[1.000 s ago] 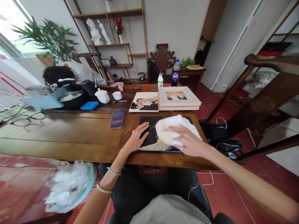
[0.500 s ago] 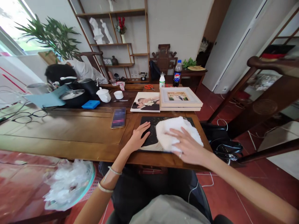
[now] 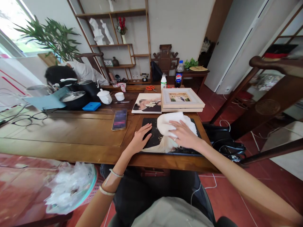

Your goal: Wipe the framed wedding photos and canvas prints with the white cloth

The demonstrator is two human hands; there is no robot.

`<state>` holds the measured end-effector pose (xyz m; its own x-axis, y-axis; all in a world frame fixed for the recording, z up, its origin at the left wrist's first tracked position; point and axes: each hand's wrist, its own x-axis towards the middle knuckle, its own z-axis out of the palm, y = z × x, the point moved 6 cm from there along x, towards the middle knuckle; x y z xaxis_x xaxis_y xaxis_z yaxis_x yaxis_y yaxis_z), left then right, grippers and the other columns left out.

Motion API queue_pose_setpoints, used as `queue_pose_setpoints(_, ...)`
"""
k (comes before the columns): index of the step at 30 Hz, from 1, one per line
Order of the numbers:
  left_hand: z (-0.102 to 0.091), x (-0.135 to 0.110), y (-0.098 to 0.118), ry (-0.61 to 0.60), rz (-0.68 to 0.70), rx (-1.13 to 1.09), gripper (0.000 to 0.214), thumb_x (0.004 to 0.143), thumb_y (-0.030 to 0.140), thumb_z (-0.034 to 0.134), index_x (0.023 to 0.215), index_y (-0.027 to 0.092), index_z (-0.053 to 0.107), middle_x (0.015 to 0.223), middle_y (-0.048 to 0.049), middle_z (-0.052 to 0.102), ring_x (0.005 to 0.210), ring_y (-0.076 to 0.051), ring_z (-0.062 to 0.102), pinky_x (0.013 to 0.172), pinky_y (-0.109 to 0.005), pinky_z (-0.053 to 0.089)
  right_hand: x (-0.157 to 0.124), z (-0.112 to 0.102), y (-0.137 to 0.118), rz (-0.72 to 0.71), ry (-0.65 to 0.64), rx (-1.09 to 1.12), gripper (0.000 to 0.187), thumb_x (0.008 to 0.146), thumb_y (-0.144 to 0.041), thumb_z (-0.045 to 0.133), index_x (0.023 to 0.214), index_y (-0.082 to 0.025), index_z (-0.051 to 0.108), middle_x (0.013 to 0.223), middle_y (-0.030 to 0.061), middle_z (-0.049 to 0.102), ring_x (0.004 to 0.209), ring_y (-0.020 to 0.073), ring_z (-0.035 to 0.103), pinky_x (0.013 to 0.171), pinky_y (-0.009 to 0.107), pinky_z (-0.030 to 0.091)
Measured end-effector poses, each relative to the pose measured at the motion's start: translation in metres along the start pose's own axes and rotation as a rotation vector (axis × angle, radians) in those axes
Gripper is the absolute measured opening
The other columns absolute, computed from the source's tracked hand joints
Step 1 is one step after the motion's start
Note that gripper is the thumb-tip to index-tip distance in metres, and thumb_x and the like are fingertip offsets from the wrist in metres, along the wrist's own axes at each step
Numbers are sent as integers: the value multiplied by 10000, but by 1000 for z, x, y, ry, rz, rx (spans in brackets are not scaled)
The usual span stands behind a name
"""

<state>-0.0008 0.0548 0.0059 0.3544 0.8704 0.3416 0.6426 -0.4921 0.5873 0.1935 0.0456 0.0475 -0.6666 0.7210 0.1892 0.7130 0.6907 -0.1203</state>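
A dark photo print [image 3: 155, 140] lies flat near the front edge of the wooden table [image 3: 71, 132]. My left hand [image 3: 139, 138] rests flat on its left edge, fingers stretched out. My right hand [image 3: 183, 135] presses a white cloth [image 3: 176, 124] onto the print's upper middle, fingers spread over the cloth. Behind the print stand a stack of white picture frames [image 3: 181, 99] and another photo print [image 3: 148, 103].
A blurred phone [image 3: 119, 119] lies left of the print. Farther back are a teapot [image 3: 104, 96], cup [image 3: 119, 96], pans [image 3: 75, 97], scissors [image 3: 149, 88], a glue bottle [image 3: 163, 81] and a cola bottle [image 3: 178, 74]. A person [image 3: 71, 71] leans over at far left. A black bag [image 3: 224, 142] sits right.
My right hand has slid the white cloth away from me and to the left over the print, from its near right corner to its upper middle. My left hand stays put.
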Motion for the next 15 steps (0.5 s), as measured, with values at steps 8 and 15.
queue_pose_setpoints(8,0,1,1,3,1,-3,399,921,306,425,1301,215,505,1402,-78,474,1336,-225,380,1096,-460,314,21,6,-1,45,9,-89,330,828,-166,479,1105,-214,651,1444,97,400,1364,315,242,1026,657,186)
queue_pose_setpoints(15,-1,1,3,-12,4,-10,392,934,283,389,1302,217,506,1409,-63,467,1339,-208,375,1101,-440,313,-50,9,-86,-69,-65,54,308,777,-242,565,1055,-287,690,1510,54,281,1401,327,111,1071,650,48)
